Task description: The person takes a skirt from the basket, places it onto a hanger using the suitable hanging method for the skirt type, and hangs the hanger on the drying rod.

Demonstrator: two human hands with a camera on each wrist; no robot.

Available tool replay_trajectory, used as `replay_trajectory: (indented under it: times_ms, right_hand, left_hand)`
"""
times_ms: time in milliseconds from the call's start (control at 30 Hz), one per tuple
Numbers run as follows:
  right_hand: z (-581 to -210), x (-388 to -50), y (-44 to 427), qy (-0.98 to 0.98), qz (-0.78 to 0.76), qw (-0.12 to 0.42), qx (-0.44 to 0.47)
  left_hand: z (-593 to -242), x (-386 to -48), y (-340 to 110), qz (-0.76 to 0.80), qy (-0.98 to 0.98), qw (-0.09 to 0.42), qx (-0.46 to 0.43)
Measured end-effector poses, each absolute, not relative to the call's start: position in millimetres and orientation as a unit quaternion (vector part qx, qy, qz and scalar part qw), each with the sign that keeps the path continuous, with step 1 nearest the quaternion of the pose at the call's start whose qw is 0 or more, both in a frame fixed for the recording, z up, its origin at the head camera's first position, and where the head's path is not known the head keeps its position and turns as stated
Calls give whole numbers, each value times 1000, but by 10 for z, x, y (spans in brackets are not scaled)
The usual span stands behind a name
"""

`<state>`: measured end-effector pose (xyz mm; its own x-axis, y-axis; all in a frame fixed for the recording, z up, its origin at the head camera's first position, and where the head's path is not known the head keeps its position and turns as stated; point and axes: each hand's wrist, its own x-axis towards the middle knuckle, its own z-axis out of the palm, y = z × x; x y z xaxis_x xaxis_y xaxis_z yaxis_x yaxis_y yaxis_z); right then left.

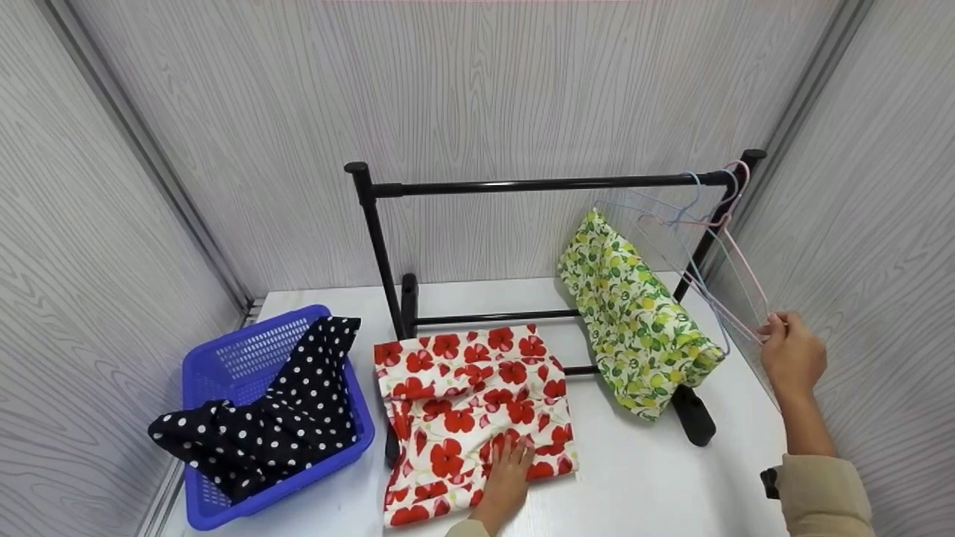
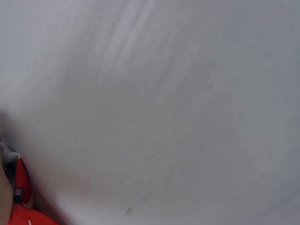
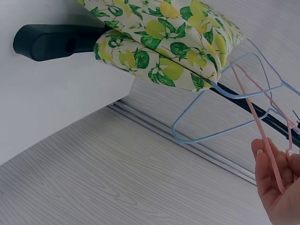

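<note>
A pink hanger [image 1: 746, 270] hangs at the right end of the rack's bar, and my right hand [image 1: 795, 355] grips its lower corner. In the right wrist view the fingers of the right hand [image 3: 277, 180] curl round the pink hanger [image 3: 257, 117]. Beside it, a lemon-print cloth [image 1: 642, 321] hangs on a blue hanger [image 1: 705, 287]. My left hand [image 1: 507, 477] rests with extended fingers on the red-flowered cloth [image 1: 455, 418], which lies on the table. Only a bit of red cloth [image 2: 28, 215] shows in the left wrist view.
The black rack [image 1: 522, 185] stands across the back of the white table [image 1: 612, 485], its foot [image 1: 694, 416] at the right. At the left is a blue basket [image 1: 280, 501] with a black polka-dot cloth [image 1: 298, 406] partly over its rim. Another blue hanger [image 3: 215, 137] hangs near the pink one.
</note>
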<state>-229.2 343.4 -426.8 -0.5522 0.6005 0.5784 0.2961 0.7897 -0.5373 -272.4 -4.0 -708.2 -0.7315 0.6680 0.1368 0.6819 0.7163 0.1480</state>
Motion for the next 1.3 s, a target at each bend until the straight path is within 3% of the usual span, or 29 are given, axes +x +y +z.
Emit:
replay_trajectory:
  times_ms: [233, 933, 1300]
  right_hand:
    - [-4207, -2244, 3371, -849, 186, 418, -264]
    - [-4076, -2056, 3216, -840, 176, 437, -269]
    - [-4230, -1752, 2978, -819, 178, 465, -286]
  left_hand:
    - [-7085, -2714, -39, -123, -926, 46, -355]
    - [-7054, -2727, -39, -152, -921, 4, -359]
    - [-7075, -2699, -38, -119, -923, 84, -357]
